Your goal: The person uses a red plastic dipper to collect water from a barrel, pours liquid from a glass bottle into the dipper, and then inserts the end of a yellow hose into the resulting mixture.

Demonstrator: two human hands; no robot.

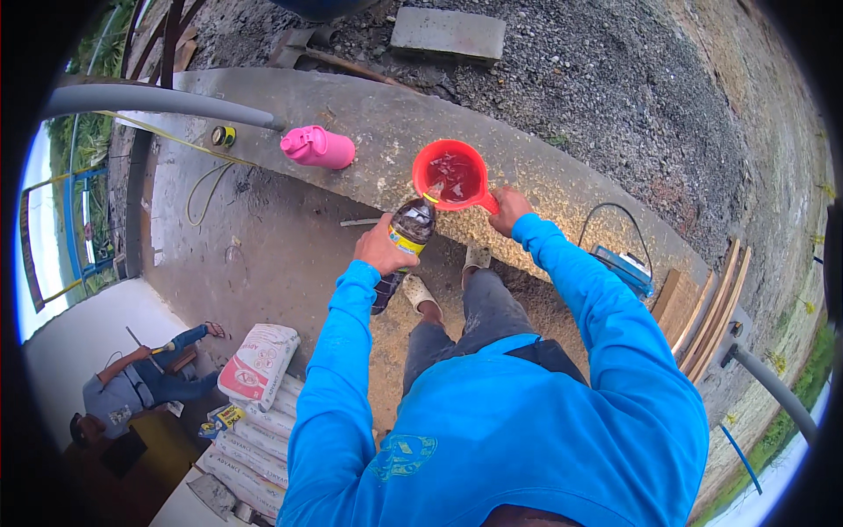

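My left hand (385, 249) is wrapped round a large plastic bottle (414, 221) of dark liquid with a yellow label. The bottle is tilted, its neck over the rim of a red dipper (422, 156). Reddish-brown liquid (454, 176) lies inside the dipper. My right hand (510, 211) is closed on the dipper's handle at its right side. The dipper is over the concrete ledge; whether it rests on it I cannot tell. To the left of the dipper, a pink tumbler (318, 147) is on the same ledge.
A blue power tool (622, 268) with a dark cord and wooden planks (716, 307) lie to the right. Sawdust covers part of the ledge (386, 110). Stacked bags (250, 457) stand at lower left, near another person (132, 386). A concrete block (448, 33) lies on the gravel beyond.
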